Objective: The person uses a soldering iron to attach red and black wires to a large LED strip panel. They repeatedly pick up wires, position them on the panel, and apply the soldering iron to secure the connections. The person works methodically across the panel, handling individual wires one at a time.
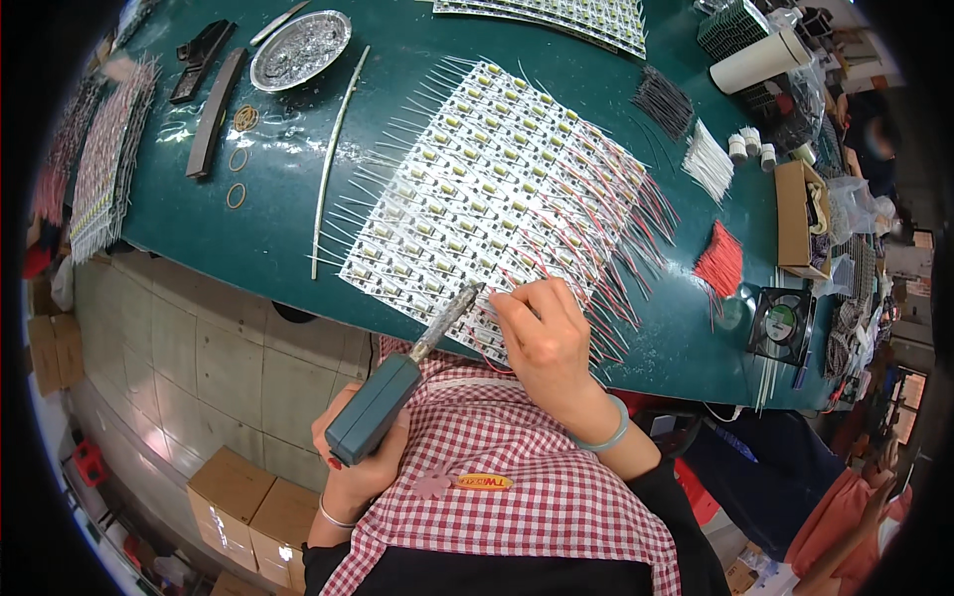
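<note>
My left hand (360,447) is wrapped round the dark green handle of a soldering iron (376,405). Its metal barrel slants up and right, and the tip meets the lower part of a white circuit board panel (427,223). Rows of small yellowish components cover this panel; white wires stick out along its left side and red and white wires (621,268) along its right. Close beside the iron's tip, my right hand (547,333) rests low over the panel with thumb and forefinger pinched together. Whatever lies between those fingertips is too small to make out.
A metal dish (301,50), a dark bar (216,114) and rubber bands (237,196) lie left on the green table (268,214). Black (663,102), white (708,161) and red wire bundles (718,260) lie right, near a small fan (781,324) and cardboard box (795,221).
</note>
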Demonstrator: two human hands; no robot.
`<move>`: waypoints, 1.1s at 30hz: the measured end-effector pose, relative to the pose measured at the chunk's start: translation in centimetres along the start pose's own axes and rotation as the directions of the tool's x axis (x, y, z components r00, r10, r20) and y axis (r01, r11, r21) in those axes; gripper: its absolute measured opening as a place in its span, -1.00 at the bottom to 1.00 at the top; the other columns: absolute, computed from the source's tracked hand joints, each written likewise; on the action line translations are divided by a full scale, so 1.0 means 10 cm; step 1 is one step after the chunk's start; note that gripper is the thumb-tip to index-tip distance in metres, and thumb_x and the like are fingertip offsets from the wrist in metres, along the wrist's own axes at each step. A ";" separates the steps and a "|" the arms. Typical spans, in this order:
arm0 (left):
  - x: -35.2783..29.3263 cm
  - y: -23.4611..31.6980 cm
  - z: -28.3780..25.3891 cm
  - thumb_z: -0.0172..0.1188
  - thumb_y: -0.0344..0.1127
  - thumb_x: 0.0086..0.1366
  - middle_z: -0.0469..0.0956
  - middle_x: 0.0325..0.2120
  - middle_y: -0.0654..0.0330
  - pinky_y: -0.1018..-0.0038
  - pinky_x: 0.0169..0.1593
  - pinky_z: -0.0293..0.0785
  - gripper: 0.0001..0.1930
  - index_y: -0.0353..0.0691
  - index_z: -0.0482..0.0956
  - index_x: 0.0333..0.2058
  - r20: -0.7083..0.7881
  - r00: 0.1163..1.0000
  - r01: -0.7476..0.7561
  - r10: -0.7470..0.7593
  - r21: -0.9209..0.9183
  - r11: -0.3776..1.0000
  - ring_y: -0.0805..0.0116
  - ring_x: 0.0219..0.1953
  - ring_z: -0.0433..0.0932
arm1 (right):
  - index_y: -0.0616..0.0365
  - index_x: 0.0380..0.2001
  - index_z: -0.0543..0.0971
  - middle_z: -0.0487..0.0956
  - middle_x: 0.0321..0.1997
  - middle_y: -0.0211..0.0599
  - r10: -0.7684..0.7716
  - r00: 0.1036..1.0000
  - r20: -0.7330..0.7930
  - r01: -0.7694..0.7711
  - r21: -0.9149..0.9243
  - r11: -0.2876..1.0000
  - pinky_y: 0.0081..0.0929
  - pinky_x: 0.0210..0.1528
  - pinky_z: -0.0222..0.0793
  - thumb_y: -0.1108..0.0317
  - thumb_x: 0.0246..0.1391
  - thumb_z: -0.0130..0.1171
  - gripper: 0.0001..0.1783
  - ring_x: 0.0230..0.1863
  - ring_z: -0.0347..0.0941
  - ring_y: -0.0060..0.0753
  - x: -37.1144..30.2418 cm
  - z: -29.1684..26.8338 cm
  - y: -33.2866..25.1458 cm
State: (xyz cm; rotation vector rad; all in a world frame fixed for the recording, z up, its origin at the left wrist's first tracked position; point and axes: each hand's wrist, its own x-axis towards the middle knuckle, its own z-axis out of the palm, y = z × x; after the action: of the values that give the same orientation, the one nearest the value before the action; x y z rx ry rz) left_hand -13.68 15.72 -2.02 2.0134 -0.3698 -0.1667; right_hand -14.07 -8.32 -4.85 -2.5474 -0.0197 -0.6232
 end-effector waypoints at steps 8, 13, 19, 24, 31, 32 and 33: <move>0.01 0.03 -0.04 0.33 -0.57 0.03 0.61 -0.35 0.01 0.46 -0.30 0.52 -0.77 -0.45 0.63 -0.28 0.021 0.999 0.046 -0.045 -0.069 0.997 0.25 -0.39 0.61 | 0.21 -0.36 0.63 0.45 -0.44 -0.33 0.006 1.000 0.010 -0.006 -0.003 1.000 -0.37 -0.39 0.35 0.59 -0.19 0.23 -0.78 -0.38 0.38 -0.26 0.01 -0.01 -0.02; -0.01 0.03 -0.05 0.33 -0.56 0.04 0.60 -0.36 0.04 0.46 -0.29 0.51 -0.77 -0.44 0.63 -0.27 0.021 0.997 0.071 -0.070 -0.060 0.996 0.26 -0.39 0.60 | 0.20 -0.36 0.62 0.46 -0.44 -0.31 -0.010 0.999 0.033 0.009 0.026 1.000 -0.35 -0.35 0.38 0.60 -0.16 0.23 -0.80 -0.36 0.41 -0.24 0.02 -0.14 0.00; 0.00 0.03 -0.07 0.33 -0.54 0.06 0.60 -0.36 0.06 0.48 -0.31 0.50 -0.78 -0.43 0.63 -0.26 -0.003 0.994 0.108 -0.109 -0.112 0.988 0.30 -0.40 0.59 | 0.23 -0.34 0.64 0.52 -0.41 -0.26 0.081 0.991 0.108 -0.084 0.024 0.996 -0.36 -0.34 0.40 0.67 -0.16 0.29 -0.76 -0.36 0.44 -0.22 -0.08 -0.70 -0.01; -0.03 0.02 -0.09 0.33 -0.54 0.07 0.60 -0.36 0.08 0.49 -0.28 0.51 -0.77 -0.43 0.62 -0.24 -0.008 0.991 0.131 -0.133 -0.123 0.984 0.31 -0.38 0.60 | 0.24 -0.34 0.64 0.53 -0.43 -0.26 0.031 0.999 0.009 -0.032 0.140 0.990 -0.36 -0.37 0.38 0.69 -0.16 0.30 -0.76 -0.38 0.45 -0.23 0.05 -0.67 -0.17; -0.17 -0.03 -0.10 0.33 -0.55 0.08 0.60 -0.35 0.04 0.48 -0.22 0.52 -0.76 -0.45 0.62 -0.24 -0.048 0.993 0.103 -0.110 -0.131 0.986 0.27 -0.35 0.62 | 0.21 -0.35 0.63 0.51 -0.45 -0.28 -0.007 0.998 0.055 -0.001 0.145 0.989 -0.35 -0.37 0.35 0.67 -0.16 0.33 -0.76 -0.40 0.42 -0.23 -0.06 -0.12 -0.14; -0.23 -0.09 -0.09 0.33 -0.56 0.07 0.60 -0.36 0.04 0.48 -0.23 0.52 -0.77 -0.45 0.62 -0.24 -0.063 0.992 0.100 -0.108 -0.120 0.988 0.27 -0.35 0.62 | 0.21 -0.35 0.63 0.51 -0.45 -0.28 -0.010 0.998 0.056 0.002 0.140 0.990 -0.35 -0.37 0.35 0.67 -0.16 0.33 -0.76 -0.40 0.42 -0.23 -0.07 -0.10 -0.14; -0.25 -0.12 -0.08 0.33 -0.56 0.06 0.60 -0.36 0.03 0.47 -0.24 0.52 -0.77 -0.45 0.62 -0.25 -0.075 0.992 0.096 -0.105 -0.111 0.989 0.26 -0.36 0.62 | 0.21 -0.35 0.63 0.50 -0.45 -0.28 -0.010 0.998 0.057 0.003 0.131 0.991 -0.35 -0.36 0.35 0.66 -0.17 0.34 -0.76 -0.40 0.42 -0.23 -0.08 -0.09 -0.14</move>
State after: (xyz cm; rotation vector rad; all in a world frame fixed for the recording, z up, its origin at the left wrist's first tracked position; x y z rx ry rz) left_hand -15.63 17.74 -2.84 1.9268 -0.2041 -0.1640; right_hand -15.34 -7.44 -3.83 -2.4383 -0.0864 -0.5333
